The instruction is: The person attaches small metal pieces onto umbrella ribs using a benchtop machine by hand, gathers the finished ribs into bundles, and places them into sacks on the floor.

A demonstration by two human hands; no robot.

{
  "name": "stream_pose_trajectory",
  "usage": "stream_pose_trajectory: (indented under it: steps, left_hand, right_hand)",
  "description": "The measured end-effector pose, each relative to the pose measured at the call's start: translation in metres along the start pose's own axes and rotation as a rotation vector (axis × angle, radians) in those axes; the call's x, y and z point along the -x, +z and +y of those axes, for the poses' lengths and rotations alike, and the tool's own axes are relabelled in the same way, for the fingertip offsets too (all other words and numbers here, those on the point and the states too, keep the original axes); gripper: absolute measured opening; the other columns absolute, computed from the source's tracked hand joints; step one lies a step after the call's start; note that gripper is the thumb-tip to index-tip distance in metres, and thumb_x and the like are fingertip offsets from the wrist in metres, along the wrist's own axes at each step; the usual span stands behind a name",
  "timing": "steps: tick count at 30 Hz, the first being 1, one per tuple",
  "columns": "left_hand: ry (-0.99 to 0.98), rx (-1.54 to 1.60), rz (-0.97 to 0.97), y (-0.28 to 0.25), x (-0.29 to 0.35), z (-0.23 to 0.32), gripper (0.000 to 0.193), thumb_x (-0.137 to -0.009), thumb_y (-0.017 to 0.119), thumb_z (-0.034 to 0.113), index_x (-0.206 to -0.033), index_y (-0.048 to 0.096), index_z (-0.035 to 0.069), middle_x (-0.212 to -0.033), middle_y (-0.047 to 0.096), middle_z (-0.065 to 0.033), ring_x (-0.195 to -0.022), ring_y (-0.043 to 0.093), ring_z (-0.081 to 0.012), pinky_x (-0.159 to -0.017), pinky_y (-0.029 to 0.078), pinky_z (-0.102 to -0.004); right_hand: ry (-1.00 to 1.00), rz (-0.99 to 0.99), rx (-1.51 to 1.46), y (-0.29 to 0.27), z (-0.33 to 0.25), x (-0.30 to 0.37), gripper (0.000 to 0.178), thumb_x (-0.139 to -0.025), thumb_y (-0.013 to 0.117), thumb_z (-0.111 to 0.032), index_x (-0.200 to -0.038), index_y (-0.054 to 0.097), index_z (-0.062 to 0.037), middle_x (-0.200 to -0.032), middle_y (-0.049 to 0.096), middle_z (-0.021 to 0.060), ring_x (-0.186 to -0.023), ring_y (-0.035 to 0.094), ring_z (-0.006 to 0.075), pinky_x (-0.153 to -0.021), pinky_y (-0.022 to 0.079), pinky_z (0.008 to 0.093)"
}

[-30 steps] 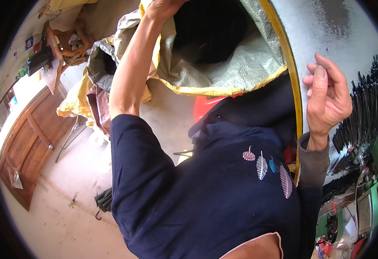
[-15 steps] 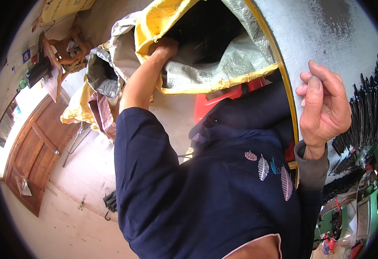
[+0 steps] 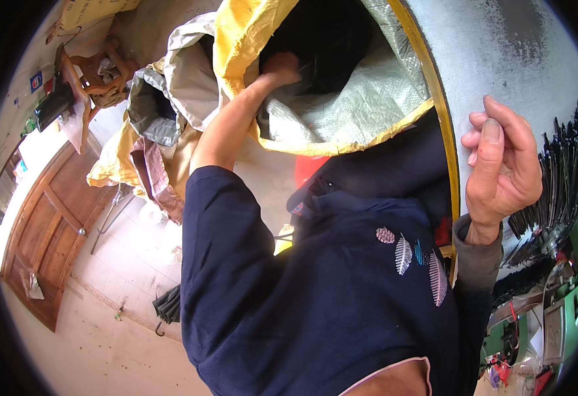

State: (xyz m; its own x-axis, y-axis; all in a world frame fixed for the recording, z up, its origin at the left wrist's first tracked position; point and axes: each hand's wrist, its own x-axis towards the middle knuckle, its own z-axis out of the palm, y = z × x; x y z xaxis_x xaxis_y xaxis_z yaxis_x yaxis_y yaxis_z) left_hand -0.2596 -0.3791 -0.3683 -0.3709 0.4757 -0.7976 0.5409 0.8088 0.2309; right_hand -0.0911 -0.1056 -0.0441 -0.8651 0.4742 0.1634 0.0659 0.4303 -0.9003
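Observation:
My left hand point(image 3: 281, 68) reaches through the mouth of a large woven sack point(image 3: 368, 99) with a white inside and a yellow rim. Its fingers are lost in the dark interior, so their grip cannot be made out. Over the grey tabletop point(image 3: 447, 39) hovers my right hand point(image 3: 505, 168), empty, with the thumb stretched out and the fingers loosely bent. Beside that hand, on the right, lies a big heap of thin, shiny black strips or rods point(image 3: 569, 162).
More open sacks point(image 3: 150, 115) stand at the left. A red plastic stool point(image 3: 307, 170) shows partly below the sack. Behind are a wooden door point(image 3: 51, 228) and a folded black umbrella point(image 3: 168, 305). Green machinery point(image 3: 576, 290) stands at the lower right; the table has a yellow edge.
My left hand has gone from the sack's rim farther right, into its dark inside. The sack's mouth has shifted right and hides more of the red stool. My right hand has barely moved.

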Motion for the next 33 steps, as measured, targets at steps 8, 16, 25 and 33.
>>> stream_pose_trajectory:
  steps: [8,16,25,33]
  left_hand:
    - [-0.028,0.152,0.080,0.034,-0.026,-0.015,0.024,-0.070,0.065,0.027,-0.085,0.071,0.009,-0.084,0.068,-0.0149,-0.081,0.066,-0.0310,-0.073,0.052,-0.0415]
    - [-0.047,0.106,0.466,0.015,-0.006,0.021,0.036,-0.077,0.063,0.040,-0.088,0.069,0.006,-0.079,0.067,-0.0169,-0.075,0.066,-0.0294,-0.069,0.052,-0.0399]
    - [-0.111,-0.193,0.364,0.013,-0.006,0.063,0.076,-0.079,0.059,0.058,-0.133,0.043,0.007,-0.139,0.039,-0.0203,-0.130,0.031,-0.0380,-0.096,0.033,-0.0629]
    - [0.056,-0.262,0.213,0.027,0.037,0.053,0.074,-0.075,0.069,0.036,-0.136,0.038,0.008,-0.132,0.042,-0.0182,-0.127,0.037,-0.0348,-0.097,0.035,-0.0580]
  right_hand:
    - [0.003,0.005,-0.008,0.003,-0.002,-0.001,0.019,-0.084,0.058,0.009,-0.101,0.064,0.0040,-0.081,0.065,0.0107,-0.060,0.061,0.0088,-0.053,0.048,0.0184]
    - [-0.003,0.001,0.006,-0.002,0.001,-0.001,0.020,-0.083,0.059,0.009,-0.101,0.065,0.0032,-0.079,0.065,0.0104,-0.058,0.061,0.0090,-0.052,0.047,0.0180]
    - [0.010,0.014,0.009,0.002,-0.002,-0.002,0.021,-0.083,0.059,0.010,-0.102,0.065,0.0026,-0.078,0.065,0.0098,-0.057,0.061,0.0084,-0.050,0.046,0.0175]
    - [0.004,-0.002,-0.004,-0.002,-0.001,-0.001,0.021,-0.082,0.060,0.009,-0.101,0.065,0.0022,-0.078,0.065,0.0096,-0.059,0.062,0.0090,-0.051,0.046,0.0182]
